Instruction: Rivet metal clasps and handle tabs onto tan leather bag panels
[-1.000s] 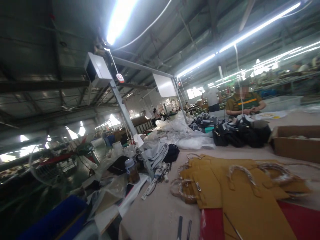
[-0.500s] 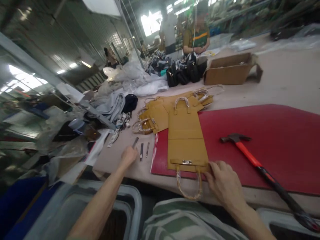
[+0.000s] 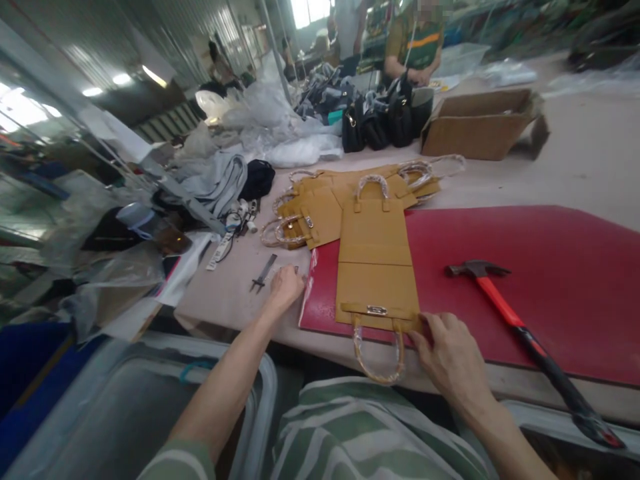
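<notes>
An unfolded mustard handbag [image 3: 376, 263] lies flat with a wrapped handle at each end and a metal clasp near me. My right hand [image 3: 450, 357] is closed on its near right corner, thumb below and fingers above. My left hand [image 3: 287, 288] rests on the table left of the red board, fingers curled down over the spot where a dark flat strip and a slim pen-like tool lay. A small tip shows past its fingers, but its grip is hidden. Beside it lies a caliper [image 3: 263, 273]. A claw hammer [image 3: 505, 313] with a red and black handle lies to the right.
The handbag lies partly on a red board [image 3: 565, 273]. More mustard handbags [image 3: 320, 213] are piled behind. Farther back are black bags [image 3: 380, 120], plastic wrapping [image 3: 270, 120] and a cardboard box [image 3: 480, 127]. A person [image 3: 415, 47] is across the table. Grey bins stand below its front edge.
My left hand has let go of the caliper, which now lies on the table, and has moved right over the two small tools. My right hand stays at the handbag's corner.
</notes>
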Tool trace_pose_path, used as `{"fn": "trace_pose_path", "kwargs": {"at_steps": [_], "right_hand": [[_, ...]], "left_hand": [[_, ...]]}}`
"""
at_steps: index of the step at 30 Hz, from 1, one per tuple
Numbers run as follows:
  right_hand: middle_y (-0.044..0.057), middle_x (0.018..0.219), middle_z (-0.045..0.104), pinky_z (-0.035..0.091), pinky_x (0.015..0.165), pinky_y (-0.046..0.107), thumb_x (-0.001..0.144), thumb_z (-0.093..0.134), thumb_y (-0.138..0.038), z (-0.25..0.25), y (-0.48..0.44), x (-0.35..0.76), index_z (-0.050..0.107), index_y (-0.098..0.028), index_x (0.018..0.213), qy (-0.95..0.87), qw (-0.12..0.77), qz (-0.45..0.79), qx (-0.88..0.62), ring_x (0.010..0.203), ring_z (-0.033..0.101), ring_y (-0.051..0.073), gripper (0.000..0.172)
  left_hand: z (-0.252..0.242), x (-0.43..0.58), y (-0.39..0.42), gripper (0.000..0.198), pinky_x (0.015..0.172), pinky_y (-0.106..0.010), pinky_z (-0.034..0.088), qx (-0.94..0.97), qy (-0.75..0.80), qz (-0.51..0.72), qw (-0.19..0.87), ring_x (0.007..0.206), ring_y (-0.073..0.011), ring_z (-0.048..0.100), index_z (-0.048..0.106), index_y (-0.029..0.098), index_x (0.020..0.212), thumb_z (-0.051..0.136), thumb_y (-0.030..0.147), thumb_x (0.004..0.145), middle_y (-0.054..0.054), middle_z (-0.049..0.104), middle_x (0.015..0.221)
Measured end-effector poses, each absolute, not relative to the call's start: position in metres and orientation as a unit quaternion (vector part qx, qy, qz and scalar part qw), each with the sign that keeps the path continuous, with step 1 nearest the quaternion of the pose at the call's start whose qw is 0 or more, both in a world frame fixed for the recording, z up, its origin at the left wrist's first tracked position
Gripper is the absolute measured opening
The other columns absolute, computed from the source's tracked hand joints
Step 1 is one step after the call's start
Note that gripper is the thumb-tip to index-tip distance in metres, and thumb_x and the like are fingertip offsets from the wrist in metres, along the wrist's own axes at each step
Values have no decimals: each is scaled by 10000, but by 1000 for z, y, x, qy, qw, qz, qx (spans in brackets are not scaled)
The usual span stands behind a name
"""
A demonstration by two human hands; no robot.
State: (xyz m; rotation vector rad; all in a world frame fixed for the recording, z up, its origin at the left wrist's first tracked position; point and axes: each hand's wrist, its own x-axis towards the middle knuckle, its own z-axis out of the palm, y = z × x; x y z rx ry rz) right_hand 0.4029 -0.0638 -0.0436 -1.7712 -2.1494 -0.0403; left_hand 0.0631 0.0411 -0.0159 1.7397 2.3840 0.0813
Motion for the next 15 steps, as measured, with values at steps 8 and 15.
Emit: {"fn": "trace_pose_path", "kwargs": {"at_steps": [8,15], "right_hand": [[109,962,601,453,770,385,926,602,-239,-36,-64,400,585,-175,1085,-742,170,28,-647,888,555,275,173],[124,1194,635,429,825,386,965,544,-193,-23,-53,394,659,-180,1124,-779,187,54,-596,1008,543,273,196]], "left_hand": [[-20,43,62,210,734,-323,498,572,806,-32,150,966,-328,740,725,103,893,659,303,898,-223,762,945],[4,78,30,227,838,-355,513,662,744,32,80,1044,-293,689,683,141,1038,525,298,997,-168,714,1115]]}}
